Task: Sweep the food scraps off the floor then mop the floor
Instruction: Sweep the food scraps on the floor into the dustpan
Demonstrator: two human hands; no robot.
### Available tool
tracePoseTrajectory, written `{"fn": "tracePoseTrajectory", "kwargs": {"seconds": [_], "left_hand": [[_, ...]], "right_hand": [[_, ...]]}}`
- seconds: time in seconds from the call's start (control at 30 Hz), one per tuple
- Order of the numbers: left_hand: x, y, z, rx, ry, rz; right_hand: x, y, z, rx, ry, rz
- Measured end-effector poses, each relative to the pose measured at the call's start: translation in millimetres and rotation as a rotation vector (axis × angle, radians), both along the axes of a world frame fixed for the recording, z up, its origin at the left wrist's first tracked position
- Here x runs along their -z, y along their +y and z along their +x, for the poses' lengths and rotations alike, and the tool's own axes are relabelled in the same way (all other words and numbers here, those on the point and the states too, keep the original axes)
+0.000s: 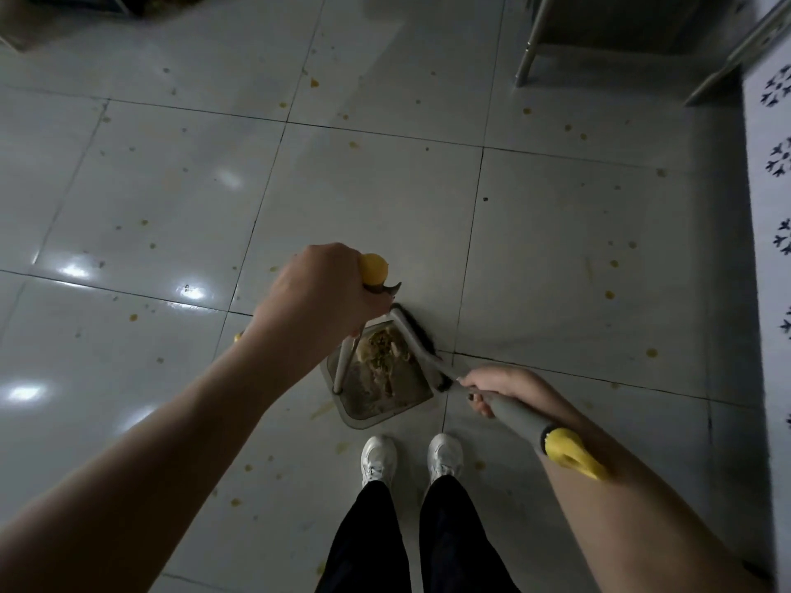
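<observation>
Floor (556, 233): I see pale glossy tiles with dark grout lines on every side of the dustpan, my landmark here.
Wall (770, 207): white tiles with dark flower prints, well to the right of the dustpan.
Metal legs (528, 57): grey uprights far beyond the dustpan, up and to its right.
Dustpan (368, 404): grey tray flat on the floor, with its thin pole rising to a yellow cap.
Broom (513, 413): the dark bristles lie along the dustpan's right edge. The grey handle slants back to the right and ends in a yellow loop.
Left hand (316, 288): above the dustpan, fist wrapped round the top of its pole just under the cap.
Right hand (492, 385): just right of the dustpan, fingers curled round the broom's handle low down.
Shoes (379, 457): a white pair, just behind the dustpan.
Food scraps (383, 348): a greenish-brown heap inside the dustpan, toward its far end.
Orange specks (609, 294): scattered over the floor all around the dustpan.
</observation>
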State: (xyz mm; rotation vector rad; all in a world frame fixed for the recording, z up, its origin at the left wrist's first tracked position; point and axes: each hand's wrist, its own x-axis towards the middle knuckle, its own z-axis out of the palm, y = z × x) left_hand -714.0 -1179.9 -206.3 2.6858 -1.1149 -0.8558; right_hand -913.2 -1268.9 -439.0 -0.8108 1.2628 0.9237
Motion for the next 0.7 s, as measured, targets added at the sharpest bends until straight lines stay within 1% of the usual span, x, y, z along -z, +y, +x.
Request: {"fn": "tracePoseTrajectory", "kwargs": {"seconds": [0.07, 0.13, 0.23, 0.33, 0.43, 0.5, 0.57, 0.63, 0.7], "left_hand": [[-0.5, -3.1, -1.5, 0.008, -0.001, -0.011], [-0.2, -4.4, -3.2, 0.002, 0.006, -0.011], [0.6, -4.4, -5.8, -0.006, 0.006, -0.018], [1.9, -3.9, -8.4, -0.002, 0.005, -0.024], [3.3, -2.9, -8.4, 0.009, -0.002, -0.026], [3.1, -1.0, -5.5, 0.0, -0.007, -0.027], [2.8, 2.5, -2.8, -0.009, -0.019, -0.015], [3.4, 6.9, -1.6, -0.017, -0.023, -0.02], [3.6, 11.0, -1.5, -0.023, -0.02, -0.025]], "right_hand": [[-3.1, 0.5, -4.1, 0.07, -0.017, 0.108], [-10.8, -17.1, -10.2, 0.1, -0.026, 0.145], [-27.2, -51.8, -22.3, 0.075, 0.002, 0.128], [-37.3, -68.5, -29.9, 0.012, 0.056, 0.06], [-33.5, -54.8, -26.2, -0.016, 0.058, -0.053], [-24.6, -35.2, -19.4, 0.026, 0.035, -0.12], [-12.4, -10.2, -12.1, 0.077, 0.031, -0.086], [-6.2, 12.9, -9.7, 0.083, 0.029, 0.014], [-7.7, 21.3, -11.6, 0.135, -0.018, 0.055]]}}
